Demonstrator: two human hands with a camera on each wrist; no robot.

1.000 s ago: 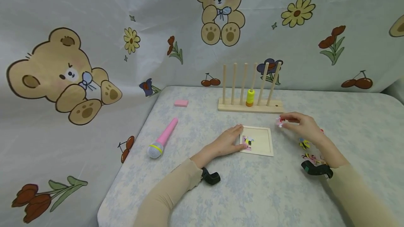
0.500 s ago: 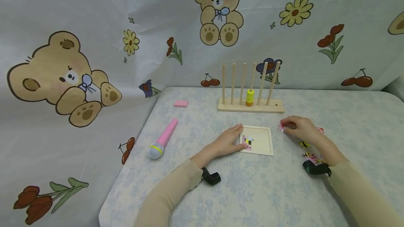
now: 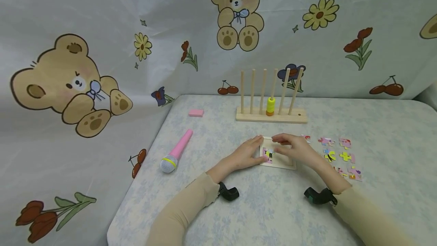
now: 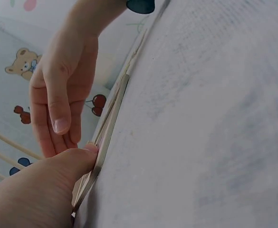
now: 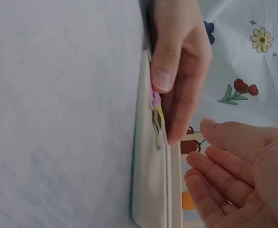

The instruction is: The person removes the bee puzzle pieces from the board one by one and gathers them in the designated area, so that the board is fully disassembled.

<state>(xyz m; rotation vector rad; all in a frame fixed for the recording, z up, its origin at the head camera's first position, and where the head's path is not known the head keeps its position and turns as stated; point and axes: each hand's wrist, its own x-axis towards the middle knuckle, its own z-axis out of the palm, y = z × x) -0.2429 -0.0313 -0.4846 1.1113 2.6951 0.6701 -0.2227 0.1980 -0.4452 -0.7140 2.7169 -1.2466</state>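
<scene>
My left hand (image 3: 244, 154) rests along the left side of a shallow wooden puzzle tray (image 3: 280, 161), its fingers reaching to the far corner. Its thumb (image 4: 77, 161) presses at the tray's edge, beside a pink, yellow and black puzzle piece (image 3: 268, 155) lying in the lower left of the tray. My right hand (image 3: 296, 149) hovers over the tray's right half, fingers loosely bent. In the right wrist view nothing shows between that hand's thumb and fingers (image 5: 219, 175). Right of the tray several loose puzzle pieces (image 3: 347, 157) lie on the table; one piece (image 3: 306, 138) is partly behind the right hand.
Behind the tray stands a wooden peg rack (image 3: 252, 116) with yellow and orange rings (image 3: 270, 105) on one peg. A pink toy microphone (image 3: 179, 145) and a small pink block (image 3: 196, 113) lie on the left. A printed cloth (image 3: 191, 14) hangs behind the table.
My right hand has set down the pink puzzle piece it held on the table and moved left over the tray, uncovering the loose pieces. The left hand has stayed on the tray.
</scene>
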